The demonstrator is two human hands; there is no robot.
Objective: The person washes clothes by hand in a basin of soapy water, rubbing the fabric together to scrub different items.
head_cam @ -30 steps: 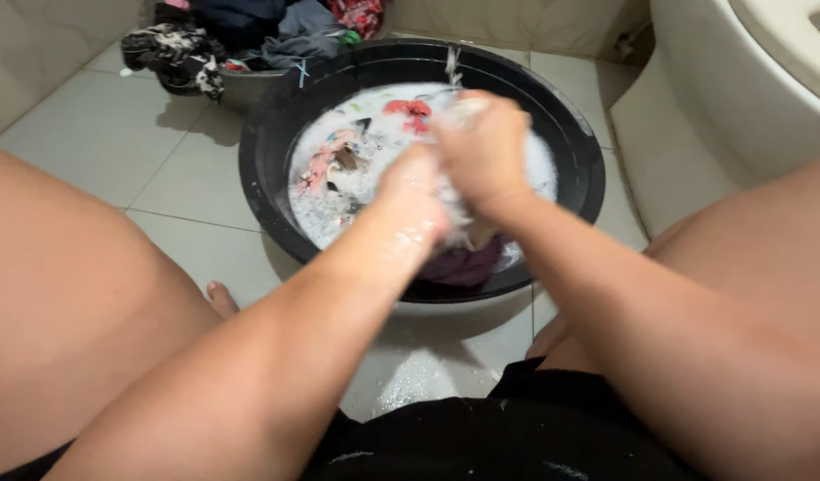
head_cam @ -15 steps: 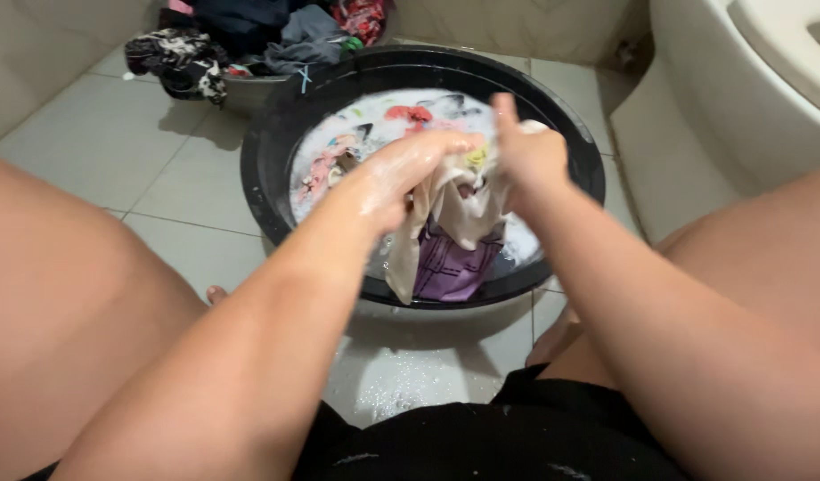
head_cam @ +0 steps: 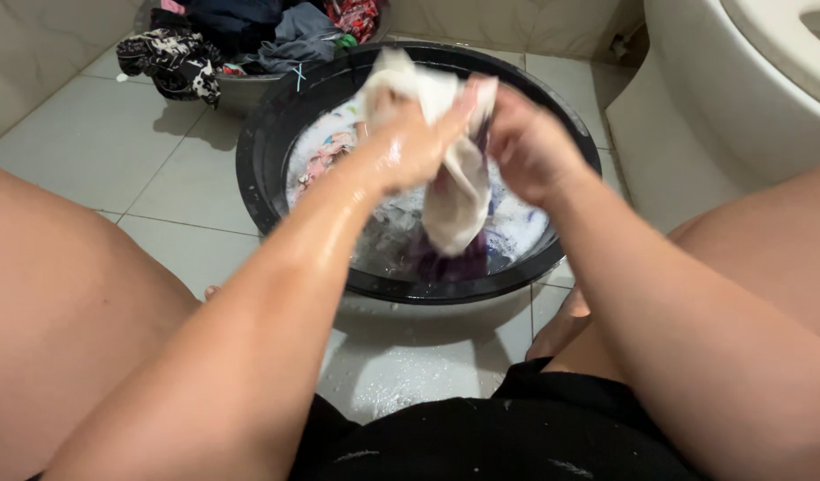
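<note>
Def a home bathroom imo: white toilet (head_cam: 748, 80), tiled floor (head_cam: 89, 151), black basin (head_cam: 263, 169) w/ soapy water, laundry pile (head_cam: 240, 36) behind it.

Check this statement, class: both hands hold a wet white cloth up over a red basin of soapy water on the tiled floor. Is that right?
Not quite: the basin is black, not red, as the head view shows. The rest stands: the left hand and right hand hold a wet white cloth up over soapy water on the tiled floor.

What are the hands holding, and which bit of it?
Both hands hold a wet cream and purple cloth over the black basin. The left hand and the right hand grip its bunched top part; the lower end hangs down.
</note>
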